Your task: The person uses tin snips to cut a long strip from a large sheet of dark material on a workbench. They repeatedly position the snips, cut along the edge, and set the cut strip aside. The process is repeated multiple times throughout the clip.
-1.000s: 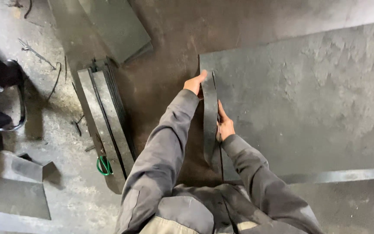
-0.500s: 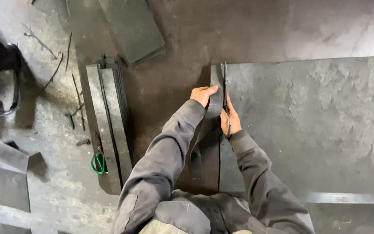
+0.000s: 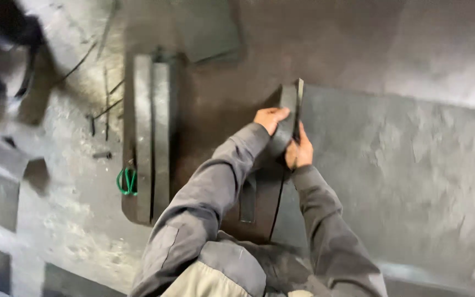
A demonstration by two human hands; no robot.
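Observation:
My left hand (image 3: 269, 117) and my right hand (image 3: 300, 149) both grip a long narrow dark strip (image 3: 289, 113), rubbery or metallic, held on edge. Its top end sticks up above my hands. The lower part of the strip runs down behind my grey sleeves. The strip stands along the left edge of a large grey sheet (image 3: 408, 165) lying flat on the floor.
A stack of similar long strips (image 3: 150, 137) lies on the floor to the left, with a green wire loop (image 3: 126, 181) at its near end. Thin rods and a bolt (image 3: 103, 155) lie beside it. Another dark sheet (image 3: 207, 30) lies further off.
The strip has swung from lying along the sheet's edge to standing more on edge, and both hands have come close together near its upper part. The view has shifted a little.

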